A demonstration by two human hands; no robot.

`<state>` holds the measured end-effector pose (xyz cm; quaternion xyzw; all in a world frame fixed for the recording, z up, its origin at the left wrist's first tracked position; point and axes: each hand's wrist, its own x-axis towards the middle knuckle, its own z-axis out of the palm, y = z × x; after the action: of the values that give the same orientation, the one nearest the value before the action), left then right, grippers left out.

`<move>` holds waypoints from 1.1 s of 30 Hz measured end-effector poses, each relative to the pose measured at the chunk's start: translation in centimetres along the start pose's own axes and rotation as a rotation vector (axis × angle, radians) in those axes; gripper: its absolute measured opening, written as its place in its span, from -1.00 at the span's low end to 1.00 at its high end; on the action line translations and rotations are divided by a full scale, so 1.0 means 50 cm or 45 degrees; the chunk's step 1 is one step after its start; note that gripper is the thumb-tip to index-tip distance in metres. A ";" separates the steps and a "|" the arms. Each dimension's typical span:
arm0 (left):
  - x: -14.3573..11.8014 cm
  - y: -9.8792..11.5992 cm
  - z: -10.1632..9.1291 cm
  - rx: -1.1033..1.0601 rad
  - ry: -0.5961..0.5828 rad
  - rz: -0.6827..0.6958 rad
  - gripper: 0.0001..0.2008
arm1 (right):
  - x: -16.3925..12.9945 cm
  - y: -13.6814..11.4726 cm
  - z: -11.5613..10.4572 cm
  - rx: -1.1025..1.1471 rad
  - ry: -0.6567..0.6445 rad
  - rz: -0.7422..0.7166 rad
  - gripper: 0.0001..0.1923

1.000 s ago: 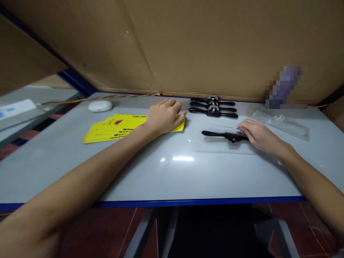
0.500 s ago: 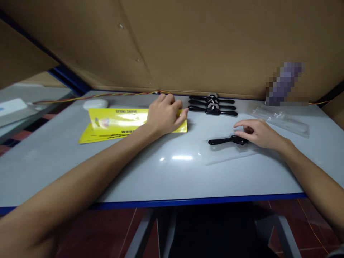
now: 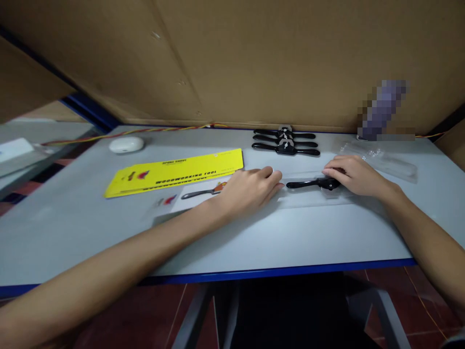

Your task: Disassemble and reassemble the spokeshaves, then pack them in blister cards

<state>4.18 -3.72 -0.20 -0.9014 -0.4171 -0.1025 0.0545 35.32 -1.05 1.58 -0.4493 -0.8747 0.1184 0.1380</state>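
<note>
My left hand [image 3: 250,189] is closed on a printed card [image 3: 178,198], its white side with a spokeshave picture facing up. The card's right end is hidden under my hand, close to a clear plastic bag [image 3: 308,199]. A black spokeshave [image 3: 303,184] lies on or in the bag; I cannot tell which. With fingertips pinched at the bag's upper edge, my right hand [image 3: 350,174] covers the spokeshave's right part. Left of centre, several yellow cards [image 3: 174,169] reading "woodworking tool" lie in a stack.
Behind my hands, several black spokeshaves [image 3: 286,145] lie in a row near the cardboard wall [image 3: 254,63]. More clear plastic bags [image 3: 385,162] are at the right, below a pixelated purple thing [image 3: 384,109]. A white rounded case [image 3: 126,144] sits at the back left.
My left hand has taken a card off the yellow stack, turned its white side up and brought it right and nearer. My right hand's fingers have closed from apart to a pinch.
</note>
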 end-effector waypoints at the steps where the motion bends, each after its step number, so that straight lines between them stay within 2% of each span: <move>1: 0.002 -0.001 0.009 -0.047 -0.012 0.029 -0.64 | -0.001 0.004 -0.001 -0.018 0.007 0.016 -0.59; 5: 0.019 -0.021 0.032 -0.366 -0.011 0.057 -0.55 | -0.005 0.010 -0.003 -0.093 0.093 0.040 -0.58; 8: 0.030 -0.043 0.032 -0.721 0.026 -0.100 -0.54 | -0.005 0.011 0.000 -0.113 0.151 0.028 -0.59; 10: 0.032 -0.057 0.031 -0.848 0.061 -0.174 -0.58 | -0.004 0.013 0.002 -0.110 0.143 0.024 -0.60; 12: 0.030 -0.067 0.033 -0.776 0.101 -0.121 -0.65 | -0.002 0.016 0.004 -0.112 0.112 0.038 -0.61; 16: 0.021 -0.066 0.042 -0.266 0.158 0.039 -0.70 | 0.000 0.022 0.007 -0.079 0.078 0.106 -0.66; 20: 0.022 -0.051 0.040 0.075 0.046 -0.102 -0.62 | 0.000 0.023 0.009 -0.016 0.075 0.176 -0.74; 24: 0.026 -0.045 0.030 0.097 -0.055 -0.195 -0.58 | -0.002 0.017 0.007 -0.006 0.016 0.120 -0.69; 28: 0.024 -0.044 0.025 -0.104 -0.020 -0.122 -0.58 | -0.003 0.015 0.001 -0.052 -0.014 -0.016 -0.67; 33: 0.024 -0.041 0.028 -0.721 0.059 -0.018 -0.58 | -0.007 0.026 -0.008 -0.061 -0.028 -0.041 -0.68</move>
<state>3.56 -1.22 -1.28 -0.8752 -0.3767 -0.2360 -0.1907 36.64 -0.55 1.45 -0.4370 -0.8859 0.0999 0.1195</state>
